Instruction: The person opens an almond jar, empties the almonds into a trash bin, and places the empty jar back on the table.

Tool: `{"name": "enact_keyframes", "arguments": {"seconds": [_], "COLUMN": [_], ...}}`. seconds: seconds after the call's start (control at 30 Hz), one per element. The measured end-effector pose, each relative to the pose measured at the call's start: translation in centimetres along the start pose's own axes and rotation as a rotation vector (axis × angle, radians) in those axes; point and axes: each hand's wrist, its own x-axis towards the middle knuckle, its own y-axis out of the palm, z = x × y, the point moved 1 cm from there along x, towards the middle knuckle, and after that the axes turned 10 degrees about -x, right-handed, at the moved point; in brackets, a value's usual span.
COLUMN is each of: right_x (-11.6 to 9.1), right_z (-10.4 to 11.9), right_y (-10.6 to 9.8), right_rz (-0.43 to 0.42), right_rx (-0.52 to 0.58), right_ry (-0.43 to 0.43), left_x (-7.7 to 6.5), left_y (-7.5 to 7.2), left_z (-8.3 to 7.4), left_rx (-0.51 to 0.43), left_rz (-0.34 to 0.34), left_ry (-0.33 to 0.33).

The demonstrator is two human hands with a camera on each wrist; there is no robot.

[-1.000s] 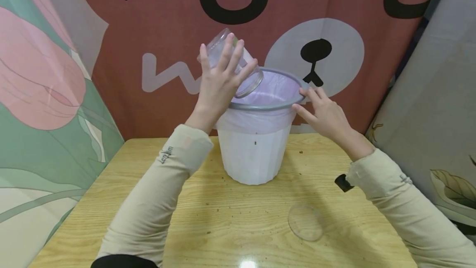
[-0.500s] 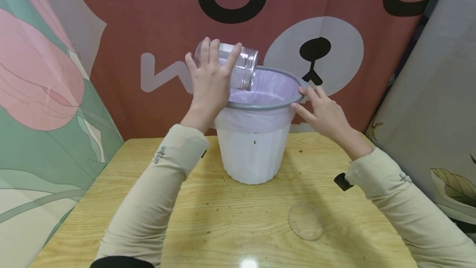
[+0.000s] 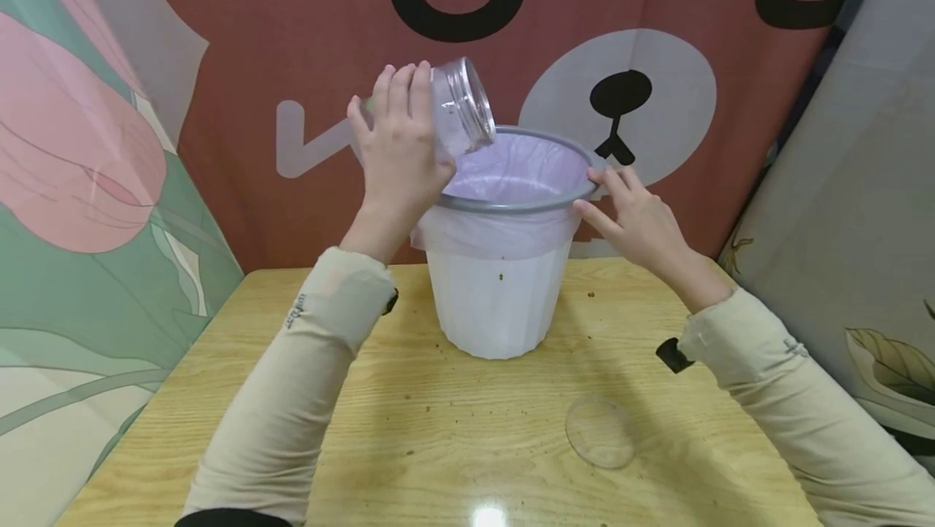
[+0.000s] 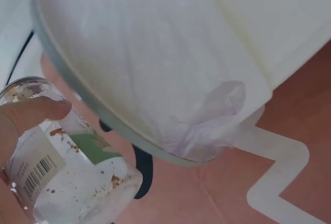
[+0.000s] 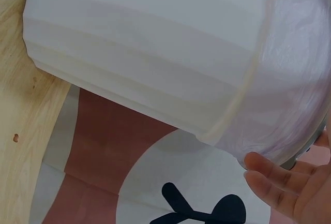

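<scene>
In the head view, my left hand (image 3: 402, 137) grips a clear plastic jar (image 3: 456, 109) beside and above the left rim of a white trash can (image 3: 497, 300). The jar lies tilted, its threaded mouth facing right and slightly up. Brown crumbs cling inside it, and a label with a barcode (image 4: 41, 175) shows in the left wrist view. A thin purple bag (image 3: 519, 170) lines the can and folds over its grey rim. My right hand (image 3: 643, 222) holds the rim's right side between thumb and fingers. The can's bottom inside is hidden.
A clear round disc (image 3: 601, 432), like a lid, lies on the wooden table (image 3: 351, 446) right of centre. Small brown crumbs are scattered over the tabletop. Behind the can hangs a reddish cloth (image 3: 329, 32) with a cartoon face.
The jar has turned from mouth-down over the can to level, then slightly upward. My left hand has drawn back left with it. The right hand keeps its place on the rim.
</scene>
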Motion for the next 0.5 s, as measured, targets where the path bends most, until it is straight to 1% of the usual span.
{"name": "enact_keyframes", "arguments": {"seconds": [0.2, 0.3, 0.5], "right_x": [0.0, -0.1, -0.1], "right_z": [0.0, 0.1, 0.1], "right_y": [0.1, 0.1, 0.1], "right_rz": [-0.008, -0.010, -0.012], "right_rx": [0.005, 0.004, -0.006], "right_ry": [0.000, -0.001, 0.003], "left_x": [-0.3, -0.5, -0.6], "left_y": [-1.0, -1.3, -1.6], "left_z": [-0.1, -0.2, -0.5], "left_rx": [-0.108, -0.143, -0.201], "left_rz": [-0.029, -0.023, 0.017], "left_ry": [-0.095, -0.127, -0.194]}}
